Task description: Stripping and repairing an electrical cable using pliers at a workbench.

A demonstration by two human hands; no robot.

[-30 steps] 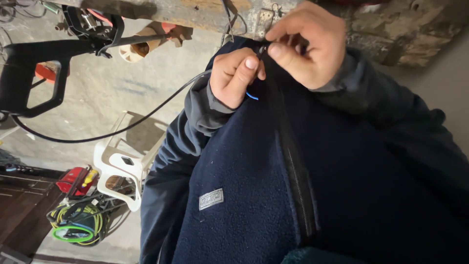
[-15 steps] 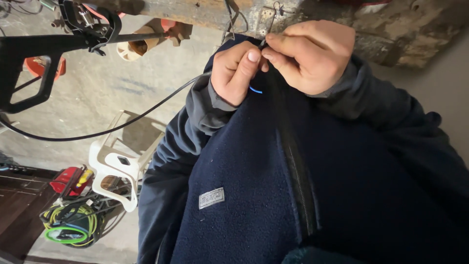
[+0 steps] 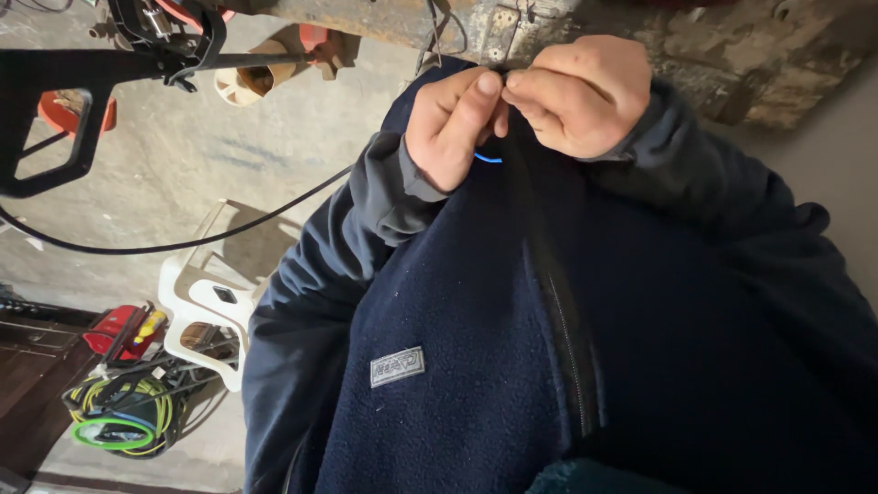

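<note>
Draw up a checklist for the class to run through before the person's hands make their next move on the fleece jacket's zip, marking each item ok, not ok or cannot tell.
1. Both hands at the top of the zip: left hand and right hand meet there, fingertips together. Ok.
2. Zip closed below the hands: the two sides lie joined down the navy fleece jacket. Ok.
3. Slider gripped: hidden under the fingers. Cannot tell.
4. Small blue loop clear of the zip: it sits just beside the track under the left hand. Cannot tell.
5. Black cable clear of the hands: it hangs off to the side. Ok.
</note>
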